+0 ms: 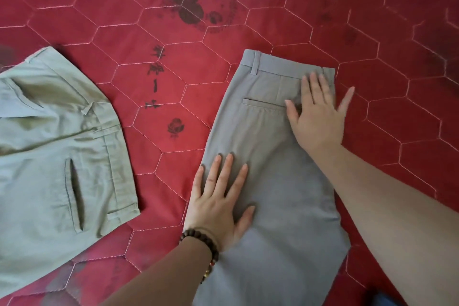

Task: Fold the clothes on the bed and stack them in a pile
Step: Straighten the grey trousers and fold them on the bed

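Grey trousers (263, 136) lie folded lengthwise on the red quilted bed (273, 7), waistband at the far end, legs running toward me. My left hand (218, 201), with a bead bracelet on its wrist, lies flat on the trousers' left edge with fingers straight. My right hand (315, 114) presses flat near the waistband and back pocket, fingers spread, its thumb over the right edge. Light green trousers (57, 146) lie loosely at the left, unfolded, with pockets showing.
The red quilt has hexagon stitching and dark printed roses and characters (188, 2) in the middle. Bare quilt stretches behind and to the right of the grey trousers. A blue patch (382, 299) shows at the bottom right edge.
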Demonstrator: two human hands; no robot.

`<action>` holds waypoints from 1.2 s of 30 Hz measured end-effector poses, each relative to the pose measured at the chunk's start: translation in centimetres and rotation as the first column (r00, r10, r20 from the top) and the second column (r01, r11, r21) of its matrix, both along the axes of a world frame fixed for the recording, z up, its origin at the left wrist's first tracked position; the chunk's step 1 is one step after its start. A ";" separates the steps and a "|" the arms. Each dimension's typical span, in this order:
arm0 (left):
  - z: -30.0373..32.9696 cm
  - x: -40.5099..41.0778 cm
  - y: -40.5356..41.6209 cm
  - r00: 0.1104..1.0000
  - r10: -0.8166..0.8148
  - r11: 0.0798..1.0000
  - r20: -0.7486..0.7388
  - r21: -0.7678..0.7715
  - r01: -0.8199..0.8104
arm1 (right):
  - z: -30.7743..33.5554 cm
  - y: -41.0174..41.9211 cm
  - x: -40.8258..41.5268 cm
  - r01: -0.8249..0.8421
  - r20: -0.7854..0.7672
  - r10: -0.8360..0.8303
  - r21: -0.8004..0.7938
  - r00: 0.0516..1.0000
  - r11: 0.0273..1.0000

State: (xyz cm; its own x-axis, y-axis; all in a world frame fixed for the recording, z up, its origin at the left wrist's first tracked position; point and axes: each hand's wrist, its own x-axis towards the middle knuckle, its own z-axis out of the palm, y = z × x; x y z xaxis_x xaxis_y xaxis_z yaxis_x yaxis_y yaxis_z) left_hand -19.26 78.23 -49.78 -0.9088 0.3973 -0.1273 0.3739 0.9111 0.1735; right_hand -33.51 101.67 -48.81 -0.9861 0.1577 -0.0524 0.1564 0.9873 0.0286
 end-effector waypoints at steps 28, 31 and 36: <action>0.7 13.2 -4.4 0.985 -0.171 0.973 0.023 -0.155 0.172 | 0.2 -16.7 34.8 0.104 0.096 -0.091 -0.145 0.991 0.984; 1.0 16.6 -6.0 0.978 -0.203 0.966 0.043 -0.154 0.207 | 0.2 -17.6 38.8 0.077 0.086 -0.065 -0.146 0.994 0.986; 1.4 22.3 -8.9 0.967 -0.227 0.957 0.116 -0.157 0.243 | 0.0 -20.0 45.0 0.071 0.073 -0.061 -0.157 0.996 0.985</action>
